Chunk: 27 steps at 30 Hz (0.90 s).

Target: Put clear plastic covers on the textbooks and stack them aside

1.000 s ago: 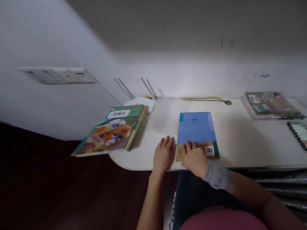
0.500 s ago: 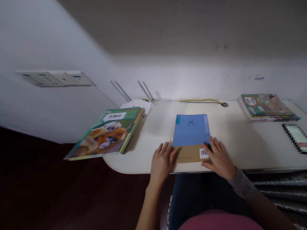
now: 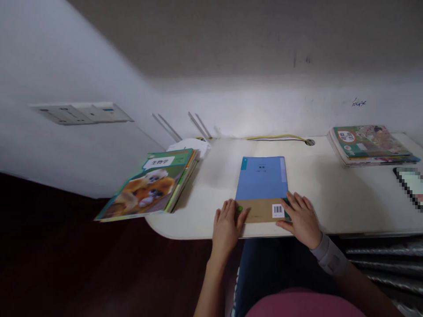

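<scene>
A blue and tan textbook lies flat on the white desk, its barcode near the lower right corner. My left hand rests at the book's lower left edge, fingers stretched out and thumb over the tan part. On the opposite side, my right hand lies with spread fingers, its fingertips touching the lower right edge. Neither hand is wrapped around anything. A grey band circles my right wrist.
At the left a stack of textbooks overhangs the desk's edge. Another book stack sits at the back right, near a phone. Behind are a white router with antennas, a yellow cable and a wall socket panel.
My left hand has moved slightly right, closer against the book's edge. My right hand stays at the lower right corner. The camera view has shifted a little.
</scene>
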Available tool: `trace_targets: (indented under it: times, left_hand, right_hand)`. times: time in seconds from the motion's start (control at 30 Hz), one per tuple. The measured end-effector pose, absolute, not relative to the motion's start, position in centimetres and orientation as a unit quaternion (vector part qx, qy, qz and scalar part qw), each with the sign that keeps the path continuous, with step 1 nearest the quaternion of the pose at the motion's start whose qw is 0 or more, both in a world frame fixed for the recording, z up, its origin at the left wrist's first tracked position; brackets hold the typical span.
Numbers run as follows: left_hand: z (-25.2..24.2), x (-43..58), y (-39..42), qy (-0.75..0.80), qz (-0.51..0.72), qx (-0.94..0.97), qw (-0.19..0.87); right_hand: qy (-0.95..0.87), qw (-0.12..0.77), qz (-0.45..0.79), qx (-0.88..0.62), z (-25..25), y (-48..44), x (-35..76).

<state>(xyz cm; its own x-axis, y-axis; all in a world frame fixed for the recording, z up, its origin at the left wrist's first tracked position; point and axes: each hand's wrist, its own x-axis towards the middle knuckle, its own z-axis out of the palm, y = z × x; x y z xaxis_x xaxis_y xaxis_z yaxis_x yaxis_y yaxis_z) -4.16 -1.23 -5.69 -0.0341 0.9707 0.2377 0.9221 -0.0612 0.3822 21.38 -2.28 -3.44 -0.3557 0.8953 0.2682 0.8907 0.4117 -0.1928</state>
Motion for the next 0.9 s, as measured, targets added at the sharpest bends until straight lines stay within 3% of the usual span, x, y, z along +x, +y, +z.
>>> trace_targets:
  times: [0.2, 0.47, 0.7, 0.9]
  left_hand:
    - [-5.1, -3.8, -1.4, 0.688, 0.193, 0.699, 0.031]
    - [-1.8, -1.5, -2.1, 0.686, 0.188, 0.696, -0.1]
    - [-1.6, 2.2, -1.9, 0.503, 0.313, 0.793, 0.141]
    - [-3.1, 7.7, -0.1, 0.436, 0.343, 0.83, 0.065]
  right_hand:
    - [-0.824, 0.158, -0.005, -0.544, -3.6, -2.3, 21.3]
    - [-0.824, 0.155, -0.013, -0.544, -3.7, -2.3, 21.3]
    - [-0.833, 0.172, 0.013, -0.525, -3.1, -2.2, 21.7]
    - [-0.782, 0.191, 0.003, -0.594, -2.9, -2.6, 27.3]
